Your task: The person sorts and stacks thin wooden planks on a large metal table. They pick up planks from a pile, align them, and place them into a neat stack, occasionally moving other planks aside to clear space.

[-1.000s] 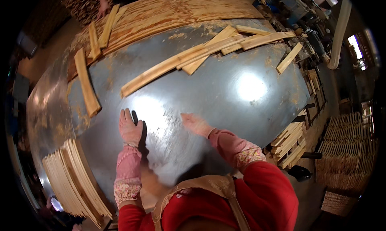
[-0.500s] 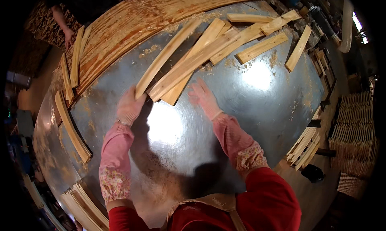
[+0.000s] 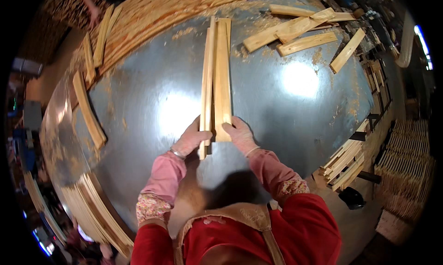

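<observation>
In front of me, long wooden boards point away from my body over a grey metal tabletop (image 3: pixel 143 112). My left hand (image 3: pixel 191 138), in a pale glove, is closed on the near end of a few narrow boards (image 3: pixel 207 80) standing on edge. My right hand (image 3: pixel 241 135), gloved too, grips the near end of a wider board (image 3: pixel 222 85) with its face up, thumb on top. Another board shows partly along its far right side. A narrow dark gap separates the two groups at my hands, and they come close together at the far end.
Several loose boards (image 3: pixel 290 29) lie at the far right, and one (image 3: pixel 347 51) rests apart. A curved board (image 3: pixel 87 110) lies to the left. Stacked boards stand at the lower left (image 3: pixel 94 209) and right edge (image 3: pixel 344 161). A co-worker's hand (image 3: pixel 94 16) is beside a large plywood sheet (image 3: pixel 152 20).
The slanting boards have been drawn together and turned to point straight away from me. My right hand, empty before, now grips a board; my left hand has moved right and nearer.
</observation>
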`<state>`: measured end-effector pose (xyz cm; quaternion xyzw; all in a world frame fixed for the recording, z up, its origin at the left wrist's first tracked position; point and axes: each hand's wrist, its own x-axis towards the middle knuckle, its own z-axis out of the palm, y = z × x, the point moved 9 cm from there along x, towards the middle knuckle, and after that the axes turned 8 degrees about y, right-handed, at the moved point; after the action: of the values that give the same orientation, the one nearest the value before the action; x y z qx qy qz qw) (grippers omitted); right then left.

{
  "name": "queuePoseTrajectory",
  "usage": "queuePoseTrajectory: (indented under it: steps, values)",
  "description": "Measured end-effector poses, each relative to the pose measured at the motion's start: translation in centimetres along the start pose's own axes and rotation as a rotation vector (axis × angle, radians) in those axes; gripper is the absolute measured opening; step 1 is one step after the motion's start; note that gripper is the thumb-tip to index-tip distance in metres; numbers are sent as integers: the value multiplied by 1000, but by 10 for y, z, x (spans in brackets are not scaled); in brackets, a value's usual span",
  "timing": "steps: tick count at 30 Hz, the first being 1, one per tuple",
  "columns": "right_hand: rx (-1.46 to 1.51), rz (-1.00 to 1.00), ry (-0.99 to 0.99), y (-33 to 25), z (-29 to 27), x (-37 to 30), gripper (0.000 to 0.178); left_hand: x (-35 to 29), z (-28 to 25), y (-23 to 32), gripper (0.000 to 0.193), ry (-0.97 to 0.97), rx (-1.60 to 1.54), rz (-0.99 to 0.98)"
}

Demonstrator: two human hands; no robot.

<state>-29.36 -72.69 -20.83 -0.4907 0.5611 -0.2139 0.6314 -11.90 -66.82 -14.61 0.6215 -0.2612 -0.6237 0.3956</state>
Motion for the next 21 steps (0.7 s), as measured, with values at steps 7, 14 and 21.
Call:
queuePoseTrajectory:
  steps: [7, 14, 21]
  values:
    - [318, 118, -137, 37, -50, -109, 55, -157, 2, -95, 65, 14, -725, -232]
    - [-877, -602, 145, -37, 0, -120, 78, -200, 17, -128, 63, 162, -784, -109]
    - [-1113, -514, 340, -53, 64, -72, 109, -234, 17, -138, 55, 322, -669, -40]
